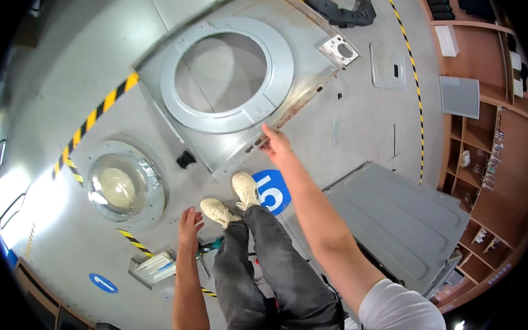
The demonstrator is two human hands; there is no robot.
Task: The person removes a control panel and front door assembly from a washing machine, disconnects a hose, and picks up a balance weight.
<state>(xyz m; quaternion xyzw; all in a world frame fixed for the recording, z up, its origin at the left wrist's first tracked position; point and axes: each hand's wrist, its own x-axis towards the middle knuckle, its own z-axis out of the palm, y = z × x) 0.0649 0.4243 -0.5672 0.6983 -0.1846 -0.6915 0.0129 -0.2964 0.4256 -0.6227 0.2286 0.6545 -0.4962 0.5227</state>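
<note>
A grey metal washing machine front panel, with a large round opening, lies ahead of me. My right hand grips its near edge, thumb on top; the other fingers are partly hidden beneath the rim. Through the opening the grey floor shows. My left hand hangs beside my left leg, fingers loosely bent and apart, holding nothing. Left of it, a round washing machine door with a domed clear glass rests on the floor. A small black part sits between that door and the panel.
To my right stands a large grey sheet-metal housing. Brown shelving with bins runs along the right side. A black curved part, a flat pale lid and a drawer-like part lie on the floor. Yellow-black tape marks it.
</note>
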